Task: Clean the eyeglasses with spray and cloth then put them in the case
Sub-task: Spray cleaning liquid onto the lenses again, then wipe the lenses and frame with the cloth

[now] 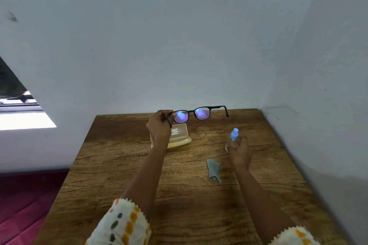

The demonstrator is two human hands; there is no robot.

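Observation:
My left hand holds the black-framed eyeglasses by one temple, raised above the far part of the wooden table, lenses facing me with a purple glare. My right hand grips a small clear spray bottle with a blue cap, upright, below and right of the glasses. A cream eyeglass case lies open on the table, partly hidden behind my left hand and wrist. A crumpled grey cloth lies on the table between my forearms, nearer the right one.
White walls close in behind the table and along its right side. The table's left edge drops off to a dark red floor. A window opening shows at the far left.

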